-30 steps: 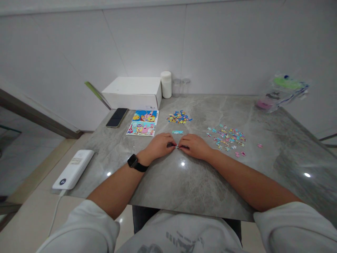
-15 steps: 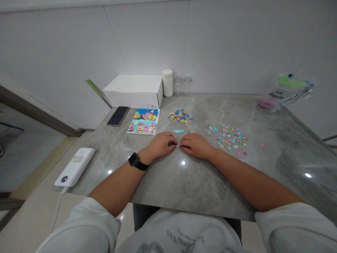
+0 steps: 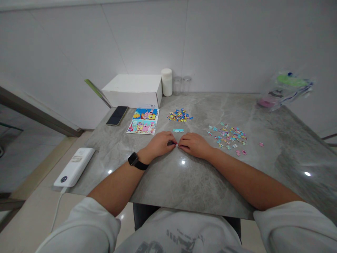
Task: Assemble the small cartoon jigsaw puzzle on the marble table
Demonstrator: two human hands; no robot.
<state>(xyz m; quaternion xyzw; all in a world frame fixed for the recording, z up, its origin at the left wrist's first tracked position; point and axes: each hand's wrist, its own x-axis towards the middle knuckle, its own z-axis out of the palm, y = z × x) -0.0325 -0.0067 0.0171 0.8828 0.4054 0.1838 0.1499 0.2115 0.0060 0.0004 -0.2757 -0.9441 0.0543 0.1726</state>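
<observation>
My left hand (image 3: 162,143), with a black watch on its wrist, is pinched closed at the middle of the grey table. Its fingertips meet those of my right hand (image 3: 194,144), also closed, around a small pale puzzle piece (image 3: 177,145) mostly hidden by the fingers. Just beyond them lies a short light-blue strip of joined pieces (image 3: 178,130). A blue and yellow heap of puzzle pieces (image 3: 180,115) is farther back. Loose pink, light-blue and yellow pieces (image 3: 229,135) are spread to the right. A printed picture sheet (image 3: 143,121) lies to the left.
A black phone (image 3: 117,115) and a white box (image 3: 133,89) are at the back left, beside a white bottle (image 3: 166,83) and two clear glasses. A white power bank (image 3: 74,167) sits at the left edge. A plastic bag (image 3: 284,91) stands at the back right.
The fingertips of my right hand have shifted slightly left, closer to my left hand's. Otherwise the view has only shifted a little.
</observation>
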